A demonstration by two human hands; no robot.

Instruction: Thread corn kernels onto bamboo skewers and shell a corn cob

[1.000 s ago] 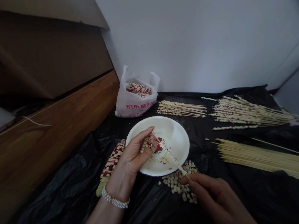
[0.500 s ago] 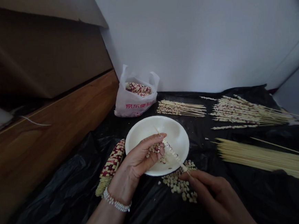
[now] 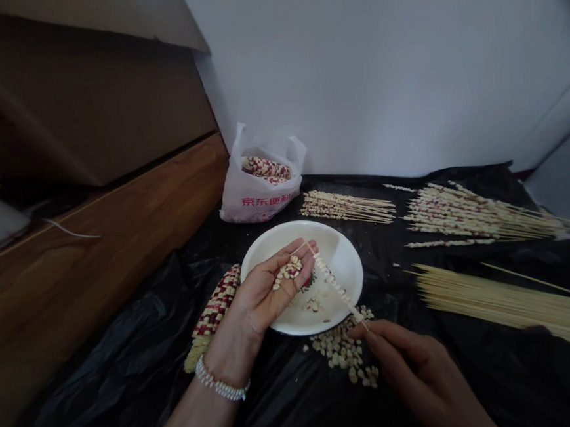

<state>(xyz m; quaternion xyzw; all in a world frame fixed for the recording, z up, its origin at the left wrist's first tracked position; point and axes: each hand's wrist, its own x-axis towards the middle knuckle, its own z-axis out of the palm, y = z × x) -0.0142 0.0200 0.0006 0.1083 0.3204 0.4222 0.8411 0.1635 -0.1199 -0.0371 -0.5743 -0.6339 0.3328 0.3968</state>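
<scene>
My left hand hovers palm-up over the white plate, cupping a small heap of loose corn kernels. My right hand pinches the near end of a thin bamboo skewer that slants up to my left fingertips, with kernels threaded along it. A pile of loose kernels lies on the black plastic sheet just in front of the plate. A red-and-white corn cob lies left of the plate, partly behind my left wrist.
A white plastic bag with more cobs stands at the back by the wall. Finished corn skewers and a bigger heap of them lie behind the plate. Bare skewers lie at the right. A wooden ledge runs along the left.
My left hand has turned more palm-up and opened a little, showing the kernels. The skewer's far tip has shifted slightly right; my right hand has barely moved.
</scene>
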